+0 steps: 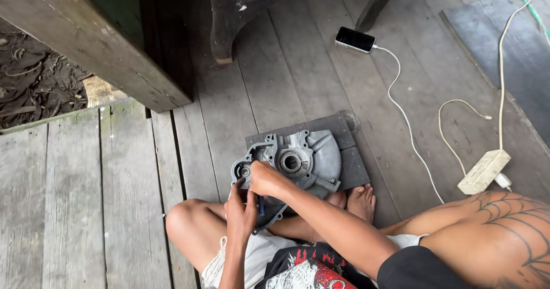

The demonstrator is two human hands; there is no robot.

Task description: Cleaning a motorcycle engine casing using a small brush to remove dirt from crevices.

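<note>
A grey cast-metal engine casing (306, 160) with a round bearing hole lies on a dark flat board (349, 146) on the plank floor, its near edge over my crossed legs. My right hand (264, 178) is closed and pressed on the casing's left end. Just below it, my left hand (240, 211) grips a thin tool with a blue handle (261, 205), held upright against the casing's near-left edge. The tool's tip is hidden by my hands.
A phone (354, 39) lies on the floor, plugged by a white cable (409, 128) to a white power strip (484, 171) at right. A dark wooden post (86, 37) and furniture legs (220, 37) stand beyond. My bare foot (361, 202) rests beside the board.
</note>
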